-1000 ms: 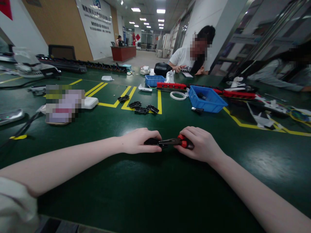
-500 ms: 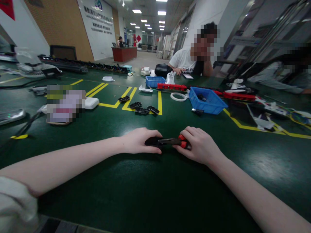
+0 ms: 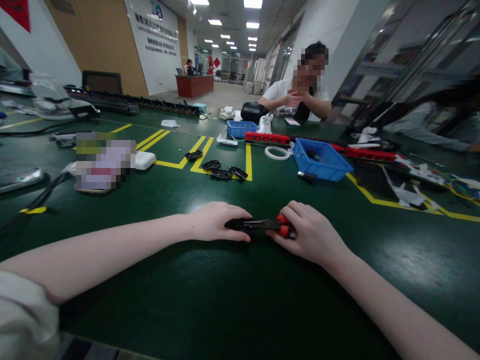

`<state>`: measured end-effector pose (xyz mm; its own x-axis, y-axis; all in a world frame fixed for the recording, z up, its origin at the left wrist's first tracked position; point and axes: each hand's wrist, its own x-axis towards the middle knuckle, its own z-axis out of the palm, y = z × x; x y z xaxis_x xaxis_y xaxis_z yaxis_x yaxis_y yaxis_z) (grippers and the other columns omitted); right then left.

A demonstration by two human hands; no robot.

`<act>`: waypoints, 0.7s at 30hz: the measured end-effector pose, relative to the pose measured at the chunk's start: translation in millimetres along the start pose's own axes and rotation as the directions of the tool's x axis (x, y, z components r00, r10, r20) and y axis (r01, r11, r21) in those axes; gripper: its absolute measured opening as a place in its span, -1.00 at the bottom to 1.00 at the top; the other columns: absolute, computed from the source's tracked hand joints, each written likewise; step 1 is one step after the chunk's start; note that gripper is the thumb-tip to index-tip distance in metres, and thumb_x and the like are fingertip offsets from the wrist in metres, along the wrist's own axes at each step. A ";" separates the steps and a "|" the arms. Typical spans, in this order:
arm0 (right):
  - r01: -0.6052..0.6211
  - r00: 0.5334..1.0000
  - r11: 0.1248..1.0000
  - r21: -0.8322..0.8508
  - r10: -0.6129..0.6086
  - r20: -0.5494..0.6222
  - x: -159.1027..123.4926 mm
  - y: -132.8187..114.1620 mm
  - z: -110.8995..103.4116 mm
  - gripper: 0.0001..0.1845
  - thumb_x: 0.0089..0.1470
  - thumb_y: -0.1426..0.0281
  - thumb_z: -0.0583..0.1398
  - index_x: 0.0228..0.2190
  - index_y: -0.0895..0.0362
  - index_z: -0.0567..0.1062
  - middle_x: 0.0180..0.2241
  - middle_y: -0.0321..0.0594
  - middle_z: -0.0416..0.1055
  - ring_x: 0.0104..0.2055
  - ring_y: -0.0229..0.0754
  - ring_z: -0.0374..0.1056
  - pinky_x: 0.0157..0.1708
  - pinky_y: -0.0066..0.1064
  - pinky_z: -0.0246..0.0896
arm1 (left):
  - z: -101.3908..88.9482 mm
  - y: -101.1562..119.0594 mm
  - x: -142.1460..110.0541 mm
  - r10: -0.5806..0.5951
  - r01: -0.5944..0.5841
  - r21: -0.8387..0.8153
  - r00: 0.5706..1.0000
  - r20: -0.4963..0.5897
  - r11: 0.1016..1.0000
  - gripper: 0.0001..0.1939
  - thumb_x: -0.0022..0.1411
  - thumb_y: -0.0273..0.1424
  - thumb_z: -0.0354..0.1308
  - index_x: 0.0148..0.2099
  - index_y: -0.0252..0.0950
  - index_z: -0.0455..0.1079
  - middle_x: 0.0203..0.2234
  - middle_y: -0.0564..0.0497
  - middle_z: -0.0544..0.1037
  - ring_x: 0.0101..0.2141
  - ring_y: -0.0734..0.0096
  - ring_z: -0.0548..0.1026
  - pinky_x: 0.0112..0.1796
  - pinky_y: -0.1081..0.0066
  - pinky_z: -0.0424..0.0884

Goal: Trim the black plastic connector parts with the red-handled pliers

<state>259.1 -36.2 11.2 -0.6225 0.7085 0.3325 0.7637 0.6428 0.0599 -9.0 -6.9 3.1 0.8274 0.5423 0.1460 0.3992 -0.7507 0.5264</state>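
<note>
Both my hands rest on the green table (image 3: pixel 225 300) in front of me. My right hand (image 3: pixel 309 235) is closed round the red handles of a pair of pliers (image 3: pixel 268 226) that point left. The jaws meet a small black part (image 3: pixel 234 225), which my left hand (image 3: pixel 215 222) pinches against the table with closed fingers. Most of the black part is hidden under my left fingers.
Several loose black parts (image 3: pixel 221 171) lie beyond on yellow floor-style lines (image 3: pixel 247 160). Two blue bins (image 3: pixel 322 160) (image 3: pixel 240 128), a white tape ring (image 3: pixel 276 152), red strips (image 3: pixel 267 137) and a white box (image 3: pixel 144 160) stand further back. Other people sit at the far side (image 3: pixel 296 97) and right (image 3: pixel 442 120).
My hands have stayed together on the pliers and part, barely shifting. The person across the table has raised a hand toward the face.
</note>
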 end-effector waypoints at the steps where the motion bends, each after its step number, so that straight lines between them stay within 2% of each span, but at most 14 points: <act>1: -0.005 1.000 1.000 0.008 0.005 -0.002 0.0 0.3 0.4 -0.64 0.10 0.10 0.21 -0.35 0.17 0.41 -0.32 -0.09 0.38 -0.35 -0.11 0.29 -0.37 -0.30 0.19 | 0.0 0.0 0.0 0.004 -0.004 0.006 1.000 -0.002 1.000 -0.60 0.31 -0.13 0.20 0.06 -0.28 0.42 -0.16 -0.05 0.57 -0.21 0.26 0.53 -0.30 0.44 0.33; 6: -0.015 1.000 0.998 0.067 0.015 -0.007 2.6 2.2 2.0 -0.63 0.10 0.07 0.19 -0.39 0.14 0.38 -0.36 -0.11 0.37 -0.35 -0.10 0.29 -0.36 -0.28 0.18 | -0.1 0.3 0.2 0.025 -0.025 0.059 1.000 -0.006 0.998 -0.57 0.31 -0.11 0.20 0.06 -0.30 0.41 -0.17 -0.06 0.57 -0.23 0.27 0.53 -0.31 0.44 0.32; 10: -0.054 0.997 0.990 0.132 0.048 0.053 5.3 4.1 2.8 -0.58 0.16 0.00 0.10 -0.40 0.12 0.37 -0.40 -0.13 0.38 -0.38 -0.10 0.27 -0.39 -0.28 0.14 | -0.1 0.4 0.9 0.022 -0.021 0.067 1.000 -0.005 0.998 -0.59 0.34 -0.11 0.17 0.05 -0.31 0.41 -0.18 -0.05 0.57 -0.24 0.29 0.53 -0.32 0.44 0.31; 16: -0.190 0.977 0.940 0.281 0.154 0.147 9.2 5.9 3.4 -0.54 0.26 0.06 -0.05 -0.50 0.08 0.35 -0.49 -0.21 0.38 -0.43 -0.16 0.29 -0.42 -0.33 0.11 | 0.8 -0.1 1.4 0.042 -0.040 0.103 0.999 -0.013 0.994 -0.58 0.34 -0.07 0.15 0.04 -0.29 0.42 -0.23 -0.03 0.57 -0.30 0.32 0.52 -0.35 0.45 0.30; 21: -0.362 0.927 0.872 0.328 0.299 0.228 16.1 3.7 0.0 -0.42 0.26 -0.01 -0.09 -0.56 0.06 0.40 -0.58 -0.25 0.40 -0.52 -0.18 0.32 -0.48 -0.34 0.09 | -0.6 1.0 2.8 0.057 -0.057 0.125 0.998 -0.003 0.991 -0.56 0.32 -0.05 0.17 0.03 -0.29 0.43 -0.23 -0.03 0.58 -0.31 0.33 0.52 -0.36 0.47 0.30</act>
<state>251.9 -22.5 16.8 -0.3874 0.9152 0.1111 0.8358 0.3995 -0.3767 -6.5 -5.9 4.5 0.8476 0.4995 0.1789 0.3980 -0.8215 0.4083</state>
